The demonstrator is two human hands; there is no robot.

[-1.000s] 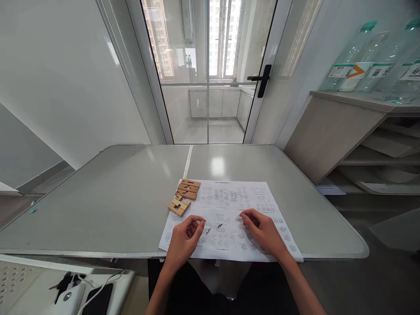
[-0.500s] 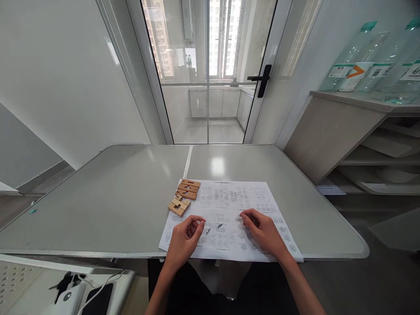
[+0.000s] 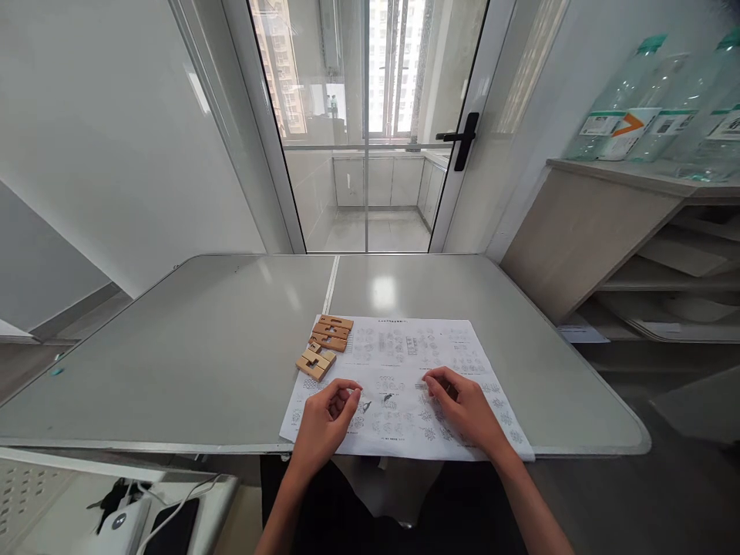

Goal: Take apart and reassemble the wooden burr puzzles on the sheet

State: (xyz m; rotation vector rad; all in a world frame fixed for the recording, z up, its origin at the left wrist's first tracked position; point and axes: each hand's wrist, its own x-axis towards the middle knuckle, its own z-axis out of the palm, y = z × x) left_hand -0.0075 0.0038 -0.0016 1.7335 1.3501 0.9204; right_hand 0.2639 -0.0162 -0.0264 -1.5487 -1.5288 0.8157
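Note:
A printed paper sheet (image 3: pixel 398 347) with rows of small diagrams lies on the table under both my hands. Over its lower left part rests my left hand (image 3: pixel 327 412), fingers curled and thumb tip against the index finger, with nothing visible between them. My right hand (image 3: pixel 462 401) is over the right part, closed in a similar loose pinch, also without a visible object. Beyond my left hand, at the sheet's upper left edge, several notched wooden puzzle pieces (image 3: pixel 333 330) lie side by side. Closer to me, a lighter wooden group of pieces (image 3: pixel 316 364) lies partly off the paper.
The grey table (image 3: pixel 173 354) reaches to a glass door (image 3: pixel 370 193) with a black handle (image 3: pixel 464 141). Plastic bottles (image 3: pixel 621 108) stand on a shelf unit (image 3: pixel 613 223) at right. At lower left, a phone (image 3: pixel 173 528), a white device (image 3: pixel 122 528) and keys (image 3: pixel 112 497) lie on a white surface.

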